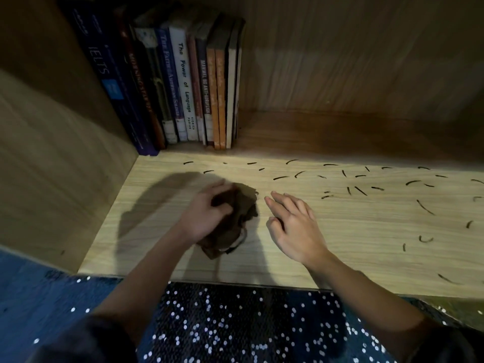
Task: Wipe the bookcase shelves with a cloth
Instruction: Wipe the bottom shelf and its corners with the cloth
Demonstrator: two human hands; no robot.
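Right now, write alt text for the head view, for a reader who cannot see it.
A person's left hand grips a crumpled brown cloth on a pale wooden shelf, while the right hand is open beside it. Dark curved bits litter the shelf's right side; books stand at back left.

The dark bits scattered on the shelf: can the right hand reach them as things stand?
Probably yes. The right hand is open over the shelf, holding nothing, and only bare wood separates it from the nearest dark bits.
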